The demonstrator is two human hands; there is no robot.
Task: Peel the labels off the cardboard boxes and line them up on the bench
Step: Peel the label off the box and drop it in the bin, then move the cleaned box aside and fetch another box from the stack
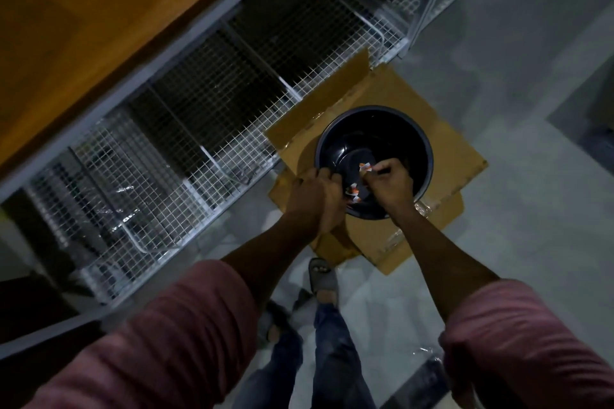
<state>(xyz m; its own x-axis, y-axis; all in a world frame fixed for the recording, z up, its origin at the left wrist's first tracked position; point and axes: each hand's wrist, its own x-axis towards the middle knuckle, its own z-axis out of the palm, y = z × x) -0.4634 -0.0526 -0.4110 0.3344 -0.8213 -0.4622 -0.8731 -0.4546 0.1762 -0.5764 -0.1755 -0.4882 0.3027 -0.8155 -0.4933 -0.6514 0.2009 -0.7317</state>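
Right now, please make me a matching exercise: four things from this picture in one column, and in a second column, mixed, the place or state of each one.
Things:
1. black bin
2. flattened cardboard box
3. torn label scraps
4. grey sandal

Places or states:
A. inside the bin
B. flat on the floor under the bin
C. on a foot, near the cardboard's edge
D. standing open on the cardboard, both hands over it

Pairs: 1-D, 2-B, 3-A, 4-C
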